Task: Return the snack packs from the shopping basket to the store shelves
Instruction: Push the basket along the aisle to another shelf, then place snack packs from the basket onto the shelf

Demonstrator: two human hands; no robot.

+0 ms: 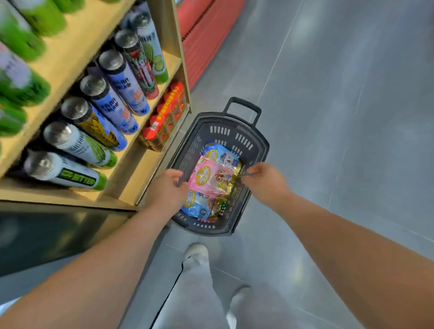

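Down on the floor, dead centre of view, sits the basket, and both hands are in on it now. The pink pack lies on top of the pile, with blue packs under it towards six o'clock and another blue one peeking out at twelve. The left hand comes in at the pink pack's nine o'clock edge, fingers bent and thumb against the wrapper, though the blur makes it impossible to say whether it has a real hold. The right hand is at three o'clock, fingers curled right where the gold edge of a pack meets the basket wall; pack or rim, I cannot tell which it has. Best play here, I'd judge: take the top pack alone, pinch the sealed edges and not the puffed middle, and lift straight up so the slippery packs below stay put. The shelves wait at ten o'clock from the basket, cans above and red packs low, so a clear upward lift before swinging left should avoid the shelf end.
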